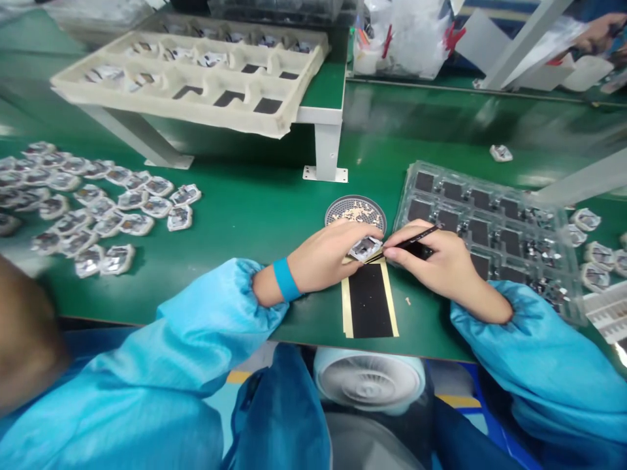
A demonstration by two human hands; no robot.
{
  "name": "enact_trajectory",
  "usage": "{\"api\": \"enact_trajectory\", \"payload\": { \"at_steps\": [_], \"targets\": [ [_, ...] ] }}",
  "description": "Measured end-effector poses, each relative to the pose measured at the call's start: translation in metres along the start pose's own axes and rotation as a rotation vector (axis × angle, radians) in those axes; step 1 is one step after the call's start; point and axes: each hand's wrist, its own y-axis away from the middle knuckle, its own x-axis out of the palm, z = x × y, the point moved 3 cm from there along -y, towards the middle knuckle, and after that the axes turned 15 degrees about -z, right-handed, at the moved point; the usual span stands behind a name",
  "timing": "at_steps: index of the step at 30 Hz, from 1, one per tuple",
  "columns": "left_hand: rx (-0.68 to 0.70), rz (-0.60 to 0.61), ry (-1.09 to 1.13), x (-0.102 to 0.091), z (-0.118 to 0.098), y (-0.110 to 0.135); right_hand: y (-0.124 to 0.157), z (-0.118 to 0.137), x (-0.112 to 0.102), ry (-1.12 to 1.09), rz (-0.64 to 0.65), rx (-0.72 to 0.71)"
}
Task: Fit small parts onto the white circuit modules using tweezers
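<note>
My left hand (326,256), with a blue band at the wrist, is closed on a small white-edged electronic part (365,248) with a dark, shiny middle. My right hand (431,258) grips black tweezers (414,236), whose tips reach the lower right edge of that part. Whether the tips hold anything is too small to see. Under both hands lies a black mat strip (369,303) edged with yellowish tape. Just behind the left hand is a round grey perforated dish (333,214) holding many tiny cream-coloured pieces.
Many similar white-edged parts (117,260) spread over the green table's left side; others (597,254) lie far right. A clear compartment tray (411,196) with black pads stands right of the dish. A beige tray (289,124) rests on a raised shelf. Someone's head (24,333) shows at left.
</note>
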Motion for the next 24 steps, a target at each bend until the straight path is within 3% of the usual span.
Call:
{"api": "enact_trajectory", "payload": {
  "at_steps": [10, 15, 18, 24],
  "targets": [
    [-0.084, 0.020, -0.023, 0.004, 0.005, -0.001, 0.001, -0.001, -0.008, -0.177, -0.111, 0.040],
    [-0.327, -0.159, 0.289, 0.003, 0.005, -0.002, -0.001, 0.004, -0.026, -0.192, -0.352, -0.064],
    [-0.495, -0.180, 0.526, 0.006, 0.002, -0.002, -0.002, 0.009, -0.031, -0.157, -0.486, -0.129],
    [-0.645, -0.264, 0.618, 0.013, 0.001, 0.001, 0.003, 0.018, -0.028, -0.076, -0.548, -0.254]
  ]
}}
